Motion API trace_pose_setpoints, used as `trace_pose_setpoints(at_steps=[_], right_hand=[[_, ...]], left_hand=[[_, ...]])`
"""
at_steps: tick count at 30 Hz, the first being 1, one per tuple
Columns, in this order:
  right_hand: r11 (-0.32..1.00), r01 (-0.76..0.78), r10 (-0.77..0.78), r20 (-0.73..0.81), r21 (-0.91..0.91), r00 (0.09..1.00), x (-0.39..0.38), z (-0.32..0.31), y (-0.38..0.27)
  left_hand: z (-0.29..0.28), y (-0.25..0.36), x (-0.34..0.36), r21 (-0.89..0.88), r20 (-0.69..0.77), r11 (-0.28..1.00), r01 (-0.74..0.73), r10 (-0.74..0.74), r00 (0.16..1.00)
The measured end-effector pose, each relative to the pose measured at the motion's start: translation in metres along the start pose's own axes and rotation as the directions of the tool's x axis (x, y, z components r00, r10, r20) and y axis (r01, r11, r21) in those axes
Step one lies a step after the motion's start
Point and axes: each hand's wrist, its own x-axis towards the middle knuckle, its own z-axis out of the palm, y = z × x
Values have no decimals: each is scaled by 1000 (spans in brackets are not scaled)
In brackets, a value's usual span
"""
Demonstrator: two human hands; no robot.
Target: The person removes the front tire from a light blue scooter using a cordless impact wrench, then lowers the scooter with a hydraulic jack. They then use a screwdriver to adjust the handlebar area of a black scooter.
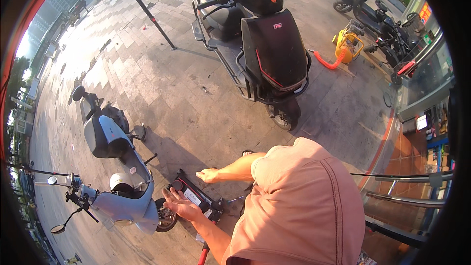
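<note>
My right hand (209,175) is stretched out to the left, its fingers extended and nothing seen in it. Nearer to me, my left hand (182,205) has its fingers spread, palm turned partly up, also holding nothing that I can see. Below and between both hands, a low black device (210,201) with a white label lies on the ground; my left hand and forearm hide part of it, and I cannot tell its kind. A red bar-like handle (203,256) shows beside my left forearm. My pink sleeve and shirt (304,206) cover much of the lower right.
A blue scooter (120,201) stands at the left, its wheel close to my left hand. Ahead is a large black scooter (274,44). Farther right are a yellow air compressor (347,46) with an orange coiled hose (329,63) and parked motorbikes (373,17). Metal rails (407,198) edge a doorway.
</note>
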Motion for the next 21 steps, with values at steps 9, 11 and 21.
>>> trace_pose_setpoints(at_steps=[9,11,21], right_hand=[[445,894,-890,-138,-54,435,-13,-85,-113],[416,897,-909,-90,-149,407,-7,-114,-112],[955,168,-274,-508,-246,816,18,-224,41]], left_hand=[[17,-166,62,379,-233,390,839,-837,495],[35,-168,74,90,-196,404,910,-889,414],[-19,-111,149,866,-89,59,496,-959,269]])
